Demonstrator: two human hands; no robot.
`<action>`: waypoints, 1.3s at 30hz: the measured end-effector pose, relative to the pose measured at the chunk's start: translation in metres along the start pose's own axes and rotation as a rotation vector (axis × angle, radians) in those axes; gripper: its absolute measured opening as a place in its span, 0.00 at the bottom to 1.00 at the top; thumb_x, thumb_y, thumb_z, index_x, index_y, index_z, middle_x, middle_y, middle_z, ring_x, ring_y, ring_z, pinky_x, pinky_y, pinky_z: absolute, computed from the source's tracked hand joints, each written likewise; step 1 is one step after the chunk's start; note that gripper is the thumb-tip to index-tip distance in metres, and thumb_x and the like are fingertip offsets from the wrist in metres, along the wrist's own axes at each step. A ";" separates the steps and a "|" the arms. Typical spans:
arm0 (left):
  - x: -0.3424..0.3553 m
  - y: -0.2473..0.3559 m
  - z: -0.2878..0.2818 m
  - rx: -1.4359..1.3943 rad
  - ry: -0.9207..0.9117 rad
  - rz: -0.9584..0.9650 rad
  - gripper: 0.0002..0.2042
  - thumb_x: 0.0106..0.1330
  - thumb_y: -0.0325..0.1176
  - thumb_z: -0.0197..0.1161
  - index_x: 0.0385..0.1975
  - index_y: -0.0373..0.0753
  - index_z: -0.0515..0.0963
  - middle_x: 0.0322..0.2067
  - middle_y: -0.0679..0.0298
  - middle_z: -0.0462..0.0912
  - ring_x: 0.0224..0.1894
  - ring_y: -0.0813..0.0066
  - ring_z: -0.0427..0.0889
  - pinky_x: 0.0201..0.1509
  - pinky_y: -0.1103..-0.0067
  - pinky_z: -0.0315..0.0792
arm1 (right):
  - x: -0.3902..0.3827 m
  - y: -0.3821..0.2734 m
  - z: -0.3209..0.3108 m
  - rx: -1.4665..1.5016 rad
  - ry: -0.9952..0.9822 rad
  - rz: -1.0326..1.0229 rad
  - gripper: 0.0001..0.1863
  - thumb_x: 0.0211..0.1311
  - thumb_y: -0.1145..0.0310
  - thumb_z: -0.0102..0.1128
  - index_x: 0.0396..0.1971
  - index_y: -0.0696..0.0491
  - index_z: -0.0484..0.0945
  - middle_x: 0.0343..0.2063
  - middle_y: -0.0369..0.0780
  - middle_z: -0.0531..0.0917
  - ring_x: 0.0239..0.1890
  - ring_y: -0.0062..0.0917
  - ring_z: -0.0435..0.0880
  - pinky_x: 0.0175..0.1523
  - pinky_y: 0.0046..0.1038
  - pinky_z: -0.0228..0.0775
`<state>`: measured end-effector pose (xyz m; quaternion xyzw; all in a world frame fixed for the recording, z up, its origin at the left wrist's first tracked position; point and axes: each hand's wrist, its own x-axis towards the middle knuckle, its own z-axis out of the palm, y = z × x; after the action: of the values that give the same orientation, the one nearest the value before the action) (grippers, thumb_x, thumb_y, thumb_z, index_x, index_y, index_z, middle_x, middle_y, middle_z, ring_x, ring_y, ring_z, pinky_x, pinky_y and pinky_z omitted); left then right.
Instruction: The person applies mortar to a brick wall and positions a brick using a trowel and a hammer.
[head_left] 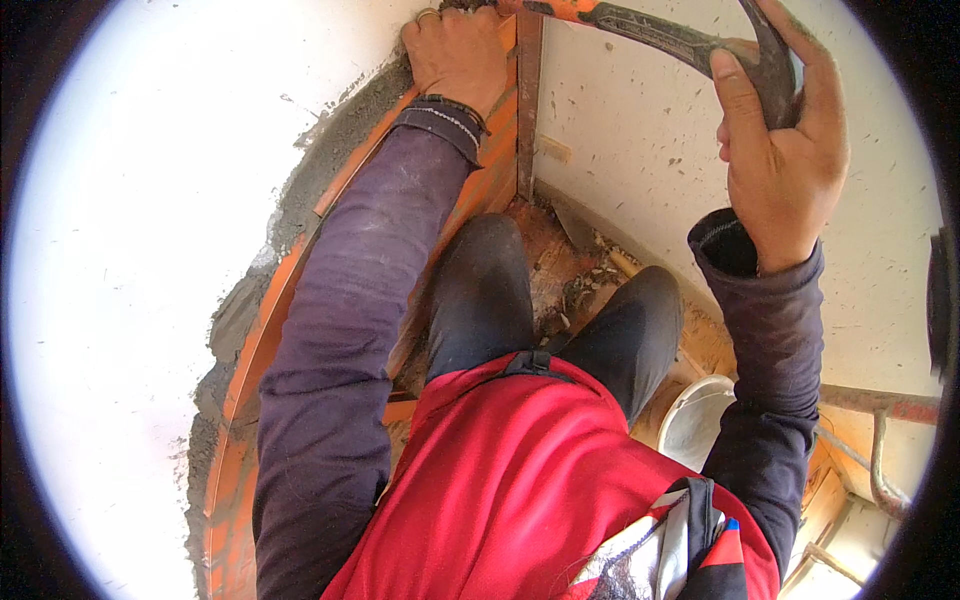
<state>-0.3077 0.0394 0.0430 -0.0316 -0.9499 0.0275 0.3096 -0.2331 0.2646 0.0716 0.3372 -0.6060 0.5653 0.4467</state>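
My left hand (457, 58) is at the top, back of the hand toward me, against the upper end of a brick edge beside the white wall. Its fingers curl over something dark at the picture's upper rim, largely hidden. At the upper right, my right hand (790, 165) is wrapped round the black handle of a curved black and orange tool (655, 30), which looks like a hacksaw. Its orange end reaches left toward my left hand; no blade is visible. Orange hollow bricks (255, 350) run down beside my left arm, with rough grey mortar (290, 205) along the wall.
A dark upright metal strip (529, 100) stands at the corner by a speckled white panel (620, 130). Rubble (580, 290) lies on the floor between my knees. A whitish bucket (697, 420) stands right of my leg. Metal tubing (880, 465) is at the far right.
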 end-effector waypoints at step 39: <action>0.008 -0.038 -0.014 -0.020 -0.267 0.337 0.30 0.46 0.40 0.78 0.54 0.44 0.79 0.50 0.53 0.81 0.53 0.52 0.80 0.58 0.65 0.73 | -0.129 -0.067 -0.025 -0.187 0.458 0.601 0.28 0.65 0.78 0.58 0.64 0.59 0.63 0.33 0.45 0.82 0.17 0.18 0.74 0.20 0.21 0.67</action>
<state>-0.3079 0.0022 0.0617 -0.1890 -0.9640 0.0736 0.1717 -0.1197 0.2680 -0.0229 -0.0323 -0.6113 0.6740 0.4136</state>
